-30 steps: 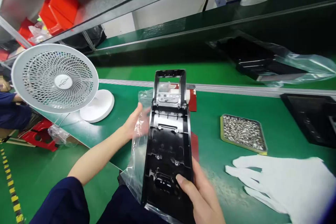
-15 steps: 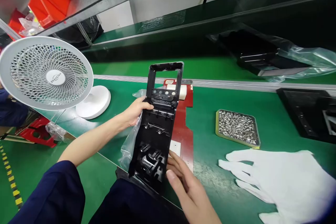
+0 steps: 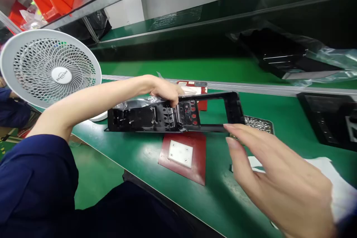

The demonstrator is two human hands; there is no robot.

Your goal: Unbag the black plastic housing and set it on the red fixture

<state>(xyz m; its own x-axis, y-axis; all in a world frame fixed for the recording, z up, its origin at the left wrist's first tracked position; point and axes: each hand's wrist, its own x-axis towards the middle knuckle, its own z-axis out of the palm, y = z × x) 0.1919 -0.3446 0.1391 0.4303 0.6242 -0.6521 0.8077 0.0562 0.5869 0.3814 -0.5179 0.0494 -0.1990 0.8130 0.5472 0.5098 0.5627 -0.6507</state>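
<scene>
My left hand grips the top edge of a long black plastic housing, held sideways just above the green bench, its open frame end pointing right. A clear plastic bag is bunched behind the housing under that hand. My right hand hovers open at the lower right, fingertips touching the frame end of the housing. Below the housing lies a red jig plate with a white square pad.
A white desk fan stands at the left. A tray of small metal screws sits behind my right hand, and a white glove lies under it. Bagged black housings rest on the far conveyor. A black part sits at right.
The housing has swung from upright to lying sideways across the bench. My left hand moved over its top edge; my right hand let go of its lower end and opened.
</scene>
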